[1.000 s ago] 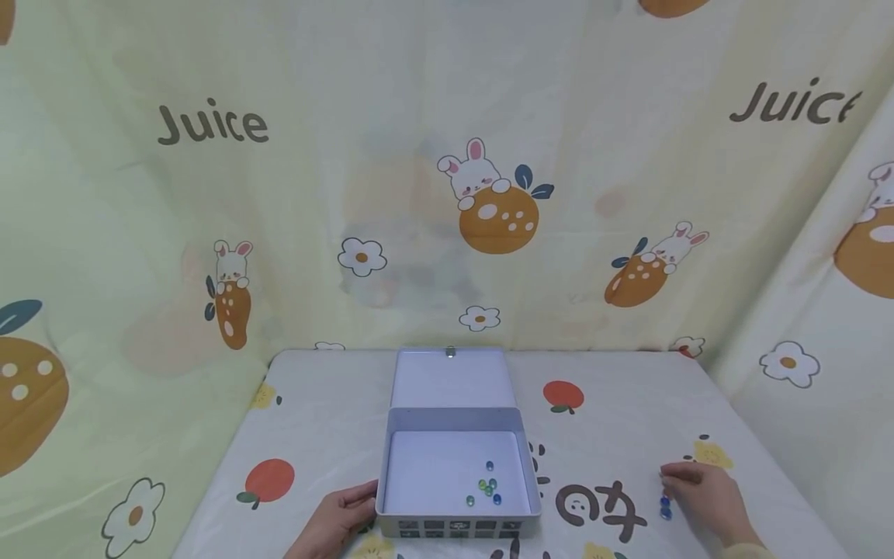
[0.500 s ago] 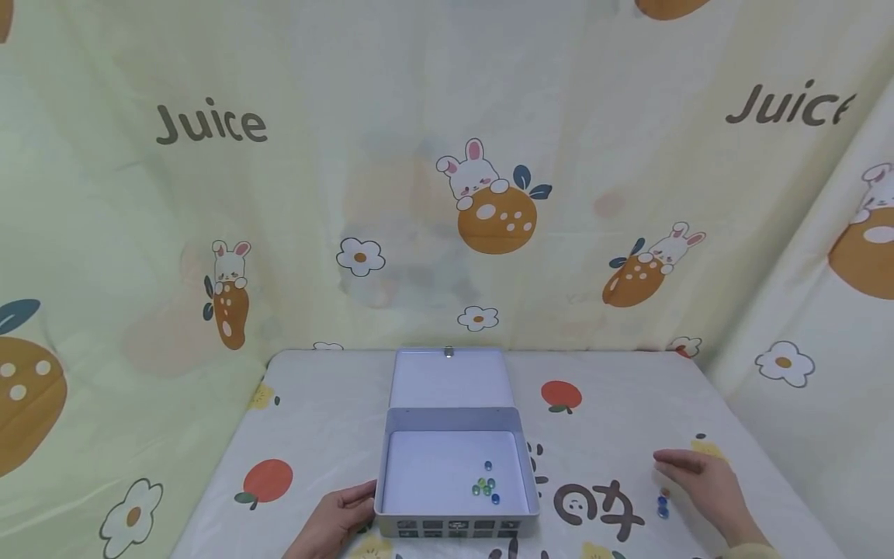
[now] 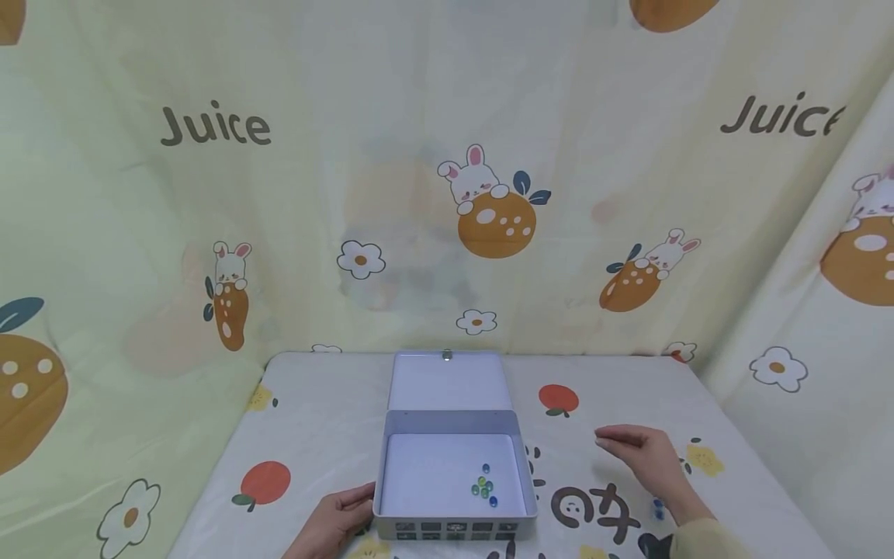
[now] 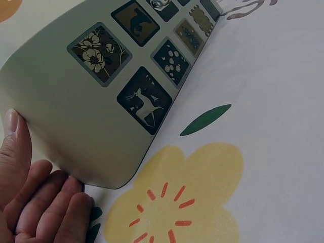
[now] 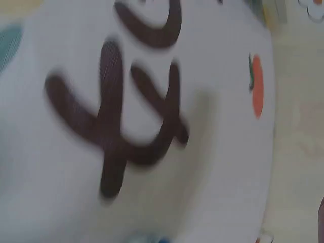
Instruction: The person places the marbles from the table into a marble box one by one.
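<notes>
A pale metal box [image 3: 454, 527] stands with its lid [image 3: 450, 380] folded back. Several marbles [image 3: 485, 487], green and blue, lie inside it toward the right. My left hand [image 3: 337, 519] rests against the box's left side; in the left wrist view its thumb [image 4: 15, 144] touches the wall and the loosely bent fingers [image 4: 55, 205] lie by the lower corner. Over the table right of the box, my right hand [image 3: 646, 460] has thumb and forefinger together, pinching what looks like a small marble, mostly hidden. Blue marbles [image 3: 659, 508] lie behind its wrist, partly covered.
A white printed cloth [image 3: 335, 419] with fruit, flowers and lettering covers the table. Behind it hangs a patterned curtain [image 3: 398, 194], and another stretch closes off the right side. The box's raised walls stand between the right hand and the marbles inside.
My right hand has lifted from the marbles on the right and moved left toward the box. My left hand has stayed at the box's side.
</notes>
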Available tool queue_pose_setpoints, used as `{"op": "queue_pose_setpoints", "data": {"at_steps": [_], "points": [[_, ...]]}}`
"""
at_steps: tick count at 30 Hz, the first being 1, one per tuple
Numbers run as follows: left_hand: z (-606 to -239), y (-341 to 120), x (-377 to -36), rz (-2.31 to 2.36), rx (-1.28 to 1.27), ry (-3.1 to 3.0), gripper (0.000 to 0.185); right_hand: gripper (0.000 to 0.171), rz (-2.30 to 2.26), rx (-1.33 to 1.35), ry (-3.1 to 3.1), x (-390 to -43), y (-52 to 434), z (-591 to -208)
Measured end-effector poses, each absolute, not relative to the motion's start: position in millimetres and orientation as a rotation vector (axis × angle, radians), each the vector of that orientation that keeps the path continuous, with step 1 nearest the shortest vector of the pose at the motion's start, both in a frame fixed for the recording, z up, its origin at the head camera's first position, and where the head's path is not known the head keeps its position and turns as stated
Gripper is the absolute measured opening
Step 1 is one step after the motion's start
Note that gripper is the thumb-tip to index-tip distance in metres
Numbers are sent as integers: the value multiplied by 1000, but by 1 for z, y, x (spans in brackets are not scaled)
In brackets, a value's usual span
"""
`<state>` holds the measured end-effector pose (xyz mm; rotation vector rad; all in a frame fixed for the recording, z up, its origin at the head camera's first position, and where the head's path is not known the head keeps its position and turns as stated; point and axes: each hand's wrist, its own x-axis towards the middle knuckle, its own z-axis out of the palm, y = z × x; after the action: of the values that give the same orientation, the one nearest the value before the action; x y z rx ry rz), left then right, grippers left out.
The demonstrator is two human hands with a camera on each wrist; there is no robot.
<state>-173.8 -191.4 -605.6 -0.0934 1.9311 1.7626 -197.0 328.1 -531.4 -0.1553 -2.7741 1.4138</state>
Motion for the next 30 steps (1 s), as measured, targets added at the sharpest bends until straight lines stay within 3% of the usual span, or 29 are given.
{"op": "queue_pose_setpoints", "data": {"at_steps": [8,16,30], "points": [[-607,-193,-175,1726,-108,1951,74,22,1611,184,-2684,-221,243,-513],[-605,-193,-172,1744,-109,1931,73,16,1627,330,-2772,-232,172,-502],[-602,-191,-172,1729,-87,1941,73,14,1671,377,-2786,-230,147,-496]]}}
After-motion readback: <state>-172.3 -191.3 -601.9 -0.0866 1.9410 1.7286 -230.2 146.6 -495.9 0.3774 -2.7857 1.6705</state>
